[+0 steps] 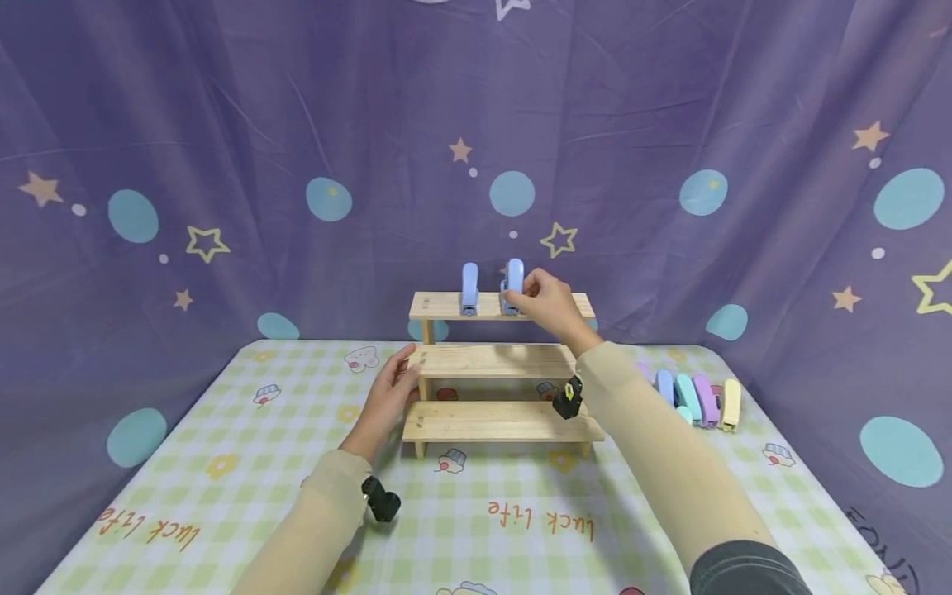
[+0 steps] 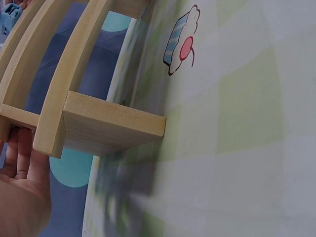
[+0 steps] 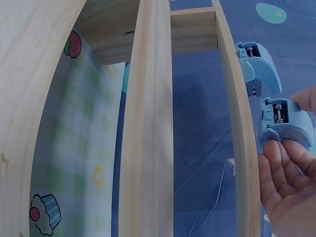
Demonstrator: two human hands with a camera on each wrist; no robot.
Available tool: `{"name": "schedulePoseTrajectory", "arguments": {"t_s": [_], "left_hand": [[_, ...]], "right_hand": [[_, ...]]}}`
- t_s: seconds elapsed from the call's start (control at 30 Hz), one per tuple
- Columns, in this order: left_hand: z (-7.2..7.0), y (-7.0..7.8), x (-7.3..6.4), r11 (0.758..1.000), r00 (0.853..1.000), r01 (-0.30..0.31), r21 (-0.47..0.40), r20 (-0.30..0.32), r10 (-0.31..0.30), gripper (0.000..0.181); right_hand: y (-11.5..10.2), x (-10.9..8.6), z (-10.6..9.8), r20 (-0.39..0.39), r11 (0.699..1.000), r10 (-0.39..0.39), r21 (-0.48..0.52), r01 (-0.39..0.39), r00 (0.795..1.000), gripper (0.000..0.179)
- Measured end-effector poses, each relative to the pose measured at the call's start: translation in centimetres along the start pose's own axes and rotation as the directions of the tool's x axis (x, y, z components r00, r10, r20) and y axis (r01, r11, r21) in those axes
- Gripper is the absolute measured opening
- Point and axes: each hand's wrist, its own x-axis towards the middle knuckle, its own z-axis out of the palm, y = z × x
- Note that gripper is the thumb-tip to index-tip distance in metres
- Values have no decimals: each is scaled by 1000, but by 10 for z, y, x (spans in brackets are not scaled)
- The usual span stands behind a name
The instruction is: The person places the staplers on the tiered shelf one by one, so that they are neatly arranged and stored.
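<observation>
A three-tier wooden shelf [image 1: 487, 361] stands on the table. On its top tier are two blue staplers, both upright. My right hand [image 1: 554, 306] pinches the right-hand blue stapler [image 1: 514, 285] between thumb and fingers; the right wrist view shows the same stapler [image 3: 286, 121] at the shelf edge. Beside it, a little apart, is the other blue stapler [image 1: 469, 289]. My left hand [image 1: 388, 397] holds the left end of the middle tier, and in the left wrist view its fingers [image 2: 22, 158] lie against the shelf's side.
Right of the shelf several staplers stand in a row, among them a teal stapler [image 1: 687, 398], a purple stapler [image 1: 705, 400] and a yellow stapler [image 1: 731, 405]. My right forearm passes in front of part of that row. A purple curtain [image 1: 632, 124] hangs behind the checkered tablecloth [image 1: 245, 463].
</observation>
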Motion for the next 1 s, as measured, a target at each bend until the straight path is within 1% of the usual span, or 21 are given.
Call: {"name": "schedulePoseTrajectory", "arguments": {"t_s": [0.33,0.5,0.73,1.0], "left_hand": [[0,1,0,1000,1000,8,-2,0,-8,53],[0,-1,1,1000,1000,-2,10,-9,2,52],[1,-2,0,1000,1000,0,3,-4,0,52],[1,0,0,1000,1000,-7,-2,-5,7,53]], "right_hand": [[-2,-1,5,-23,1000,11,-23,-11,1000,36],[-2,-2,8,-27,1000,18,-24,-19,999,36],[-3,-1,9,-35,998,42,-39,-43,999,39],[-5,-2,7,-10,997,51,-59,-51,999,42]]}}
